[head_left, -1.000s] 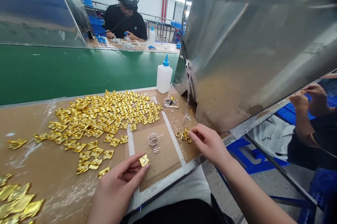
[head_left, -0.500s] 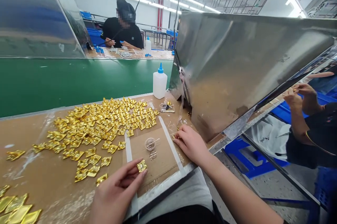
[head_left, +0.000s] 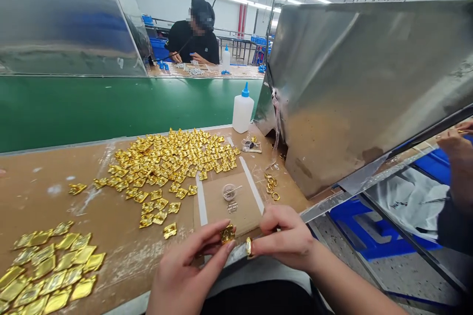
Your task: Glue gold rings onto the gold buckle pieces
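My left hand [head_left: 197, 265] pinches a small square gold piece [head_left: 226, 234] between thumb and fingertips, above the front edge of the bench. Just to its right, my right hand [head_left: 286, 236] grips a gold ring [head_left: 249, 246], seen nearly edge-on at the fingertips. The ring and the square piece are close but apart. Several more gold rings [head_left: 272, 183] lie beyond my right hand. Ahead of both hands, a small clear cup [head_left: 229, 192] with a thin stick in it sits on a cardboard pad [head_left: 212, 206] edged with white tape.
A large heap of gold pieces [head_left: 166, 159] covers the middle of the bench, with flat gold squares [head_left: 55, 270] at front left. Behind stands a white bottle [head_left: 243, 114] with a blue tip. A metal panel [head_left: 354, 93] slants at right. Co-workers sit opposite and at far right.
My right hand has come from the ring pile toward my left hand, with a gold ring in its fingers. My left hand still holds the square piece. The view has turned left.
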Demonstrator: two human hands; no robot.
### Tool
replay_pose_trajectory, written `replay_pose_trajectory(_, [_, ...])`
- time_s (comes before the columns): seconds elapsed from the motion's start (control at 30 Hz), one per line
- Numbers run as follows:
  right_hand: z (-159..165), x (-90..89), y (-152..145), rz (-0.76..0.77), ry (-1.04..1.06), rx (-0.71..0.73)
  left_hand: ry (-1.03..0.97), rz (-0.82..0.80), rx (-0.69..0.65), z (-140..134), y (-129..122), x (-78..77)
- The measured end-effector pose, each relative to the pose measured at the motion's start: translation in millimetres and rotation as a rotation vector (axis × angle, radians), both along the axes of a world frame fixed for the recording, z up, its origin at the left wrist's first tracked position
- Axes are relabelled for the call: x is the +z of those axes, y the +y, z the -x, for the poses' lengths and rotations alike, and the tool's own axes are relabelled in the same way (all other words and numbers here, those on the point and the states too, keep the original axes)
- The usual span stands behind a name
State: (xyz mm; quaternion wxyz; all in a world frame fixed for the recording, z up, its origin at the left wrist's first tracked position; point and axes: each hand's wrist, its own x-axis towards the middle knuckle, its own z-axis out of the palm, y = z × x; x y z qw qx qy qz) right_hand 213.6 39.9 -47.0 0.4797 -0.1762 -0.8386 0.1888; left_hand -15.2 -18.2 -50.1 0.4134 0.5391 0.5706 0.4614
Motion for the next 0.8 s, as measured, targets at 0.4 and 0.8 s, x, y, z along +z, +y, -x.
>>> replay_pose_trajectory(0.4, [5.4, 7.6, -1.0, -0.054, 0.001, 0.07, 0.014, -0.047, -0.044, -0.7, -6.6, 11.8])
replay_pose_trajectory(0.8, [9.9, 13.9, -5.9, 0.072, 0.02, 0.075, 0.032, -0.06, -0.026, -1.7, -6.8, 10.5])
